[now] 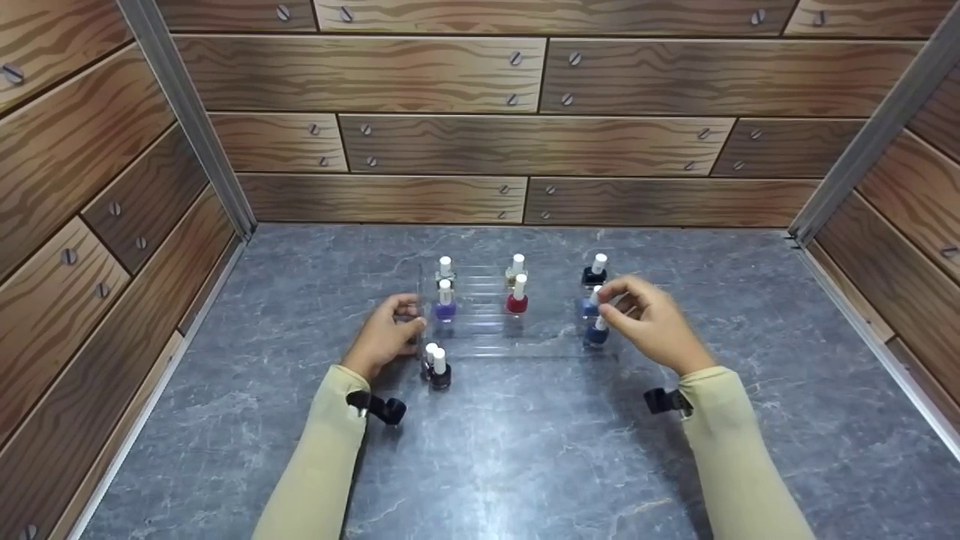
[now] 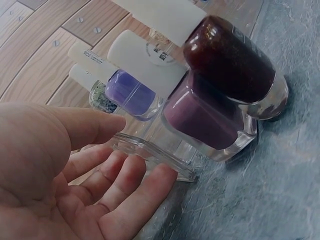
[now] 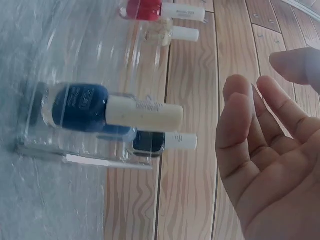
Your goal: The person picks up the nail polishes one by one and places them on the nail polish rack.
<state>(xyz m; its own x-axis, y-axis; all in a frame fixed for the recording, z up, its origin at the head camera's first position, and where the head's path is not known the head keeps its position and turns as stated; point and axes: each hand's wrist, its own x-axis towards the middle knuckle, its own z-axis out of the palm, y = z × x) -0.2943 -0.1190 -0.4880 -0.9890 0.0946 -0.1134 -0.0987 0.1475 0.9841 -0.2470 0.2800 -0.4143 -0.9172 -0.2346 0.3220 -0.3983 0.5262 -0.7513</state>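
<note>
A clear tiered display stand (image 1: 480,350) holds nail polish bottles with white caps. My left hand (image 1: 386,334) is at the stand's left end, fingers relaxed against its side panel (image 2: 165,162). My right hand (image 1: 649,319) hovers by the right column, its loosely bent fingers apart from the bottles in the right wrist view. Nearest it are a dark blue polish (image 3: 82,107), a lighter blue one (image 1: 589,307) and a blackish one (image 1: 595,275). In front of the stand's left end, a dark red-brown polish (image 2: 227,60) and a mauve one (image 2: 202,117) stand close together on the table.
On the stand's left are a purple polish (image 1: 445,311) and a glittery clear one (image 2: 102,97). Its middle column has a red polish (image 1: 517,303) and a gold-flecked one (image 3: 159,32). Wood-patterned walls (image 1: 435,142) enclose the grey marbled tabletop (image 1: 510,450).
</note>
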